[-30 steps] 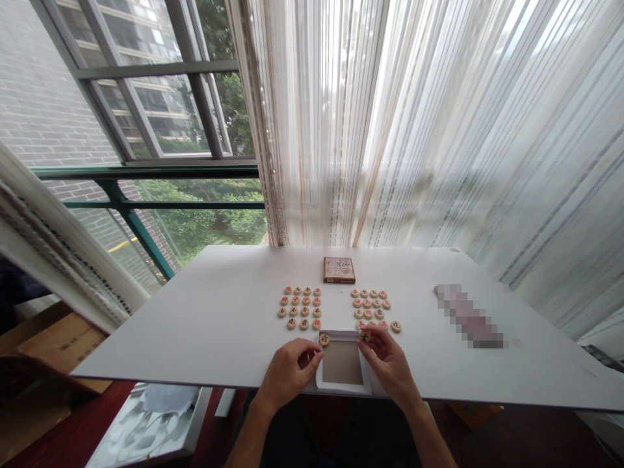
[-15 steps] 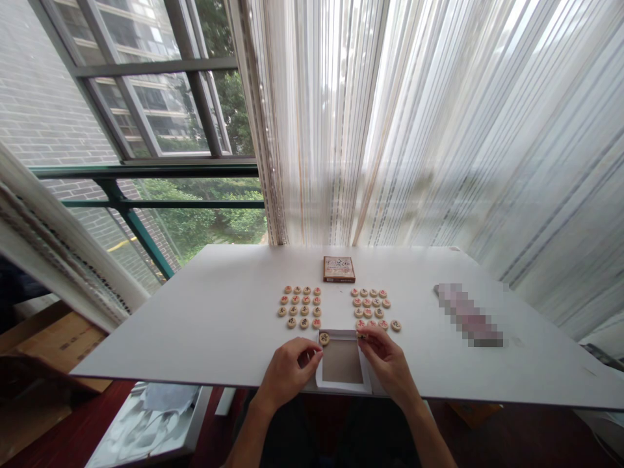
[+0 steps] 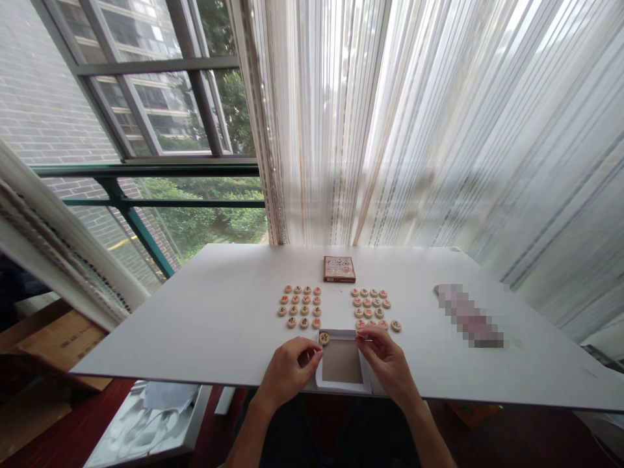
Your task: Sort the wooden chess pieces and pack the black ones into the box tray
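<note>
A shallow white open box (image 3: pixel 344 388) with a grey-brown bottom lies at the table's near edge. One round xiangqi piece (image 3: pixel 324 338) with a dark character sits in its far left corner. My left hand (image 3: pixel 288 368) is closed, with thumb and fingertips at the box's left wall. At the far right corner my right hand (image 3: pixel 383 361) pinches another xiangqi piece (image 3: pixel 359 335), mostly hidden by the fingers. Beyond the box, round wooden pieces with red or black characters stand in two groups of rows, a left group (image 3: pixel 304 311) and a right group (image 3: pixel 373 302).
A brown printed box (image 3: pixel 339 268) lies farther back on the white table (image 3: pixel 219 312). To the right is a pixelated long object (image 3: pixel 470 316). Sheer curtains (image 3: pixel 414 130) and a window stand behind. Cardboard boxes (image 3: pixel 49 344) are on the floor at left.
The piece under my right fingertips has turned or shifted slightly and shows less of its dark marking. My left hand and the laid-out pieces have stayed put.
</note>
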### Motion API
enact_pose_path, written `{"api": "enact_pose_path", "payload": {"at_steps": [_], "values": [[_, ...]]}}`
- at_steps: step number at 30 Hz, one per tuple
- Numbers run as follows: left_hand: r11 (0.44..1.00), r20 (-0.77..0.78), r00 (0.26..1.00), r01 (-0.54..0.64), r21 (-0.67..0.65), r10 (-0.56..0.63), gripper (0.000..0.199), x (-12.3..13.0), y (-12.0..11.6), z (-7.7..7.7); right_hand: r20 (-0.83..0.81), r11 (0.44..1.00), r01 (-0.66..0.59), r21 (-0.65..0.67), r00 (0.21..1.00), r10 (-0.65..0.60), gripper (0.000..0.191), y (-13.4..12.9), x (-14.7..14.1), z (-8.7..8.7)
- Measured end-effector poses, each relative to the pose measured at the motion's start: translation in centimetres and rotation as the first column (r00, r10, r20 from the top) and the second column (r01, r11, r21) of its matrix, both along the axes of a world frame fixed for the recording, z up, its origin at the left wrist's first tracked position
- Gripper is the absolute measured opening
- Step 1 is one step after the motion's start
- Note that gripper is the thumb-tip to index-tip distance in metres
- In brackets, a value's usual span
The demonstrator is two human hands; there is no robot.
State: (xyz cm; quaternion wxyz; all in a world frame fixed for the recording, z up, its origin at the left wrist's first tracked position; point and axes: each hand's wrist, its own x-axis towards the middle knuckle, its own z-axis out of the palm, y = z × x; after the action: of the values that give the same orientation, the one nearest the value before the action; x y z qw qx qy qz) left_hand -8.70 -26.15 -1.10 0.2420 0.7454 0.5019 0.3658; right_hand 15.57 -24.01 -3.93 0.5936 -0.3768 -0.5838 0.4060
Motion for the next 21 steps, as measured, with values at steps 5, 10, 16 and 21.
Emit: {"api": "enact_pose_path", "payload": {"at_steps": [5, 10, 16, 21], "values": [[1.000, -0.011, 1.000, 0.002, 0.000, -0.002, 0.020, 0.0, 0.0, 0.1, -0.021, 0.999, -0.002, -0.034, 1.000, 0.001, 0.028, 0.2, 0.0, -0.6], [1.000, -0.016, 1.000, 0.003, 0.005, -0.003, 0.017, 0.0, 0.0, 0.0, -0.048, 0.994, -0.030, -0.101, 0.999, 0.025, 0.032, 0.1, -0.2, -0.3], [1.000, -0.016, 1.000, 0.000, 0.012, 0.000, 0.016, 0.0, 0.0, 0.1, -0.060, 0.989, -0.059, -0.138, 0.997, 0.051, 0.031, -0.3, -0.3, 0.2], [1.000, -0.022, 1.000, 0.008, 0.014, -0.008, 0.015, -0.1, -0.1, 0.2, 0.252, 0.997, 0.070, 0.030, 0.965, -0.075, 0.026, -0.7, -0.6, 0.6]]}}
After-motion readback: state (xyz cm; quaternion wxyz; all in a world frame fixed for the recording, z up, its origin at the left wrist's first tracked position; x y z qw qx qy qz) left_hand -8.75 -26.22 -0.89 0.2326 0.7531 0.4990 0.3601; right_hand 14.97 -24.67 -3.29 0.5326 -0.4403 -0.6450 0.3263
